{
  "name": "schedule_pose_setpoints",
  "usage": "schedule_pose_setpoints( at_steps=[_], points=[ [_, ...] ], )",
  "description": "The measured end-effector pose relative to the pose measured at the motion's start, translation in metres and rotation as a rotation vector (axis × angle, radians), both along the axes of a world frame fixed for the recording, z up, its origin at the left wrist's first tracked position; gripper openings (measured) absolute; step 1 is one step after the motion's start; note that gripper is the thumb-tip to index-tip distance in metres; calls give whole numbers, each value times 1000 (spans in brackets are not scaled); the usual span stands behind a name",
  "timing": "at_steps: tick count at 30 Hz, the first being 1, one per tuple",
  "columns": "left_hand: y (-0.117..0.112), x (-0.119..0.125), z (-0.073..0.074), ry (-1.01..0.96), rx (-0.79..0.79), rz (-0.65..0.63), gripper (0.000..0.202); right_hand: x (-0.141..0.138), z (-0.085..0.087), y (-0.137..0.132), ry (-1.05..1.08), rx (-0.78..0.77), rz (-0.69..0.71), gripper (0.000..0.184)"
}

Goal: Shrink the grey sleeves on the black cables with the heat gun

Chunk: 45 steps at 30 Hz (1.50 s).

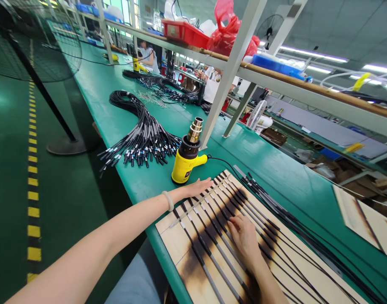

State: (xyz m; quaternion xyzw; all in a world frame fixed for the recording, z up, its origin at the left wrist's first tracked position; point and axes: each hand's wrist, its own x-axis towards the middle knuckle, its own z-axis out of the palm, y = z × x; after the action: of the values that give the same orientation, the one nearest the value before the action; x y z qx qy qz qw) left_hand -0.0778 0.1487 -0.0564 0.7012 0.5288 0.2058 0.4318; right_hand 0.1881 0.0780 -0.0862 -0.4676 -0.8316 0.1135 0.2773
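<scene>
Black cables lie parallel on a scorched board under the open, empty left hand and right hand.

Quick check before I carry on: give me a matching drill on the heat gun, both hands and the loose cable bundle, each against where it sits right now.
Things:
1. heat gun
2. left hand
3. right hand
4. cable bundle

Places:
A. fingers on the cables in the middle of the board
B. standing nozzle-up on the green bench
C. lying on the bench beyond the heat gun
D. flat at the board's far corner, beside the heat gun

Pairs: 1-B, 2-D, 3-A, 4-C
</scene>
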Motion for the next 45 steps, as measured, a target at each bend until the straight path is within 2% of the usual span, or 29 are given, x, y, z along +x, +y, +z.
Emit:
schedule_pose_setpoints(
  at_steps=[5, 10, 21, 29, 39, 45],
  points=[
    [0, -2, -1, 7, 35, -83, 63, -2, 5, -9, 47, 29, -23, 21],
    [-11, -2, 9, 42, -23, -101, 66, -10, 6, -20, 8, -3, 49, 23],
    [-14, 1, 10, 124, -25, -183, 56, -17, 11, -23, -9, -34, 51, 21],
    [-16, 3, 17, 197, -30, -249, 57, -31, 12, -30, -34, 26, 102, 20],
    [-15, 1, 7, 137, -17, -216, 61, -32, 16, -30, -71, -4, 101, 15],
    [-25, -3, 21, 99, -27, -89, 74, -31, 23, -36, 15, 14, 89, 15]
  ],
)
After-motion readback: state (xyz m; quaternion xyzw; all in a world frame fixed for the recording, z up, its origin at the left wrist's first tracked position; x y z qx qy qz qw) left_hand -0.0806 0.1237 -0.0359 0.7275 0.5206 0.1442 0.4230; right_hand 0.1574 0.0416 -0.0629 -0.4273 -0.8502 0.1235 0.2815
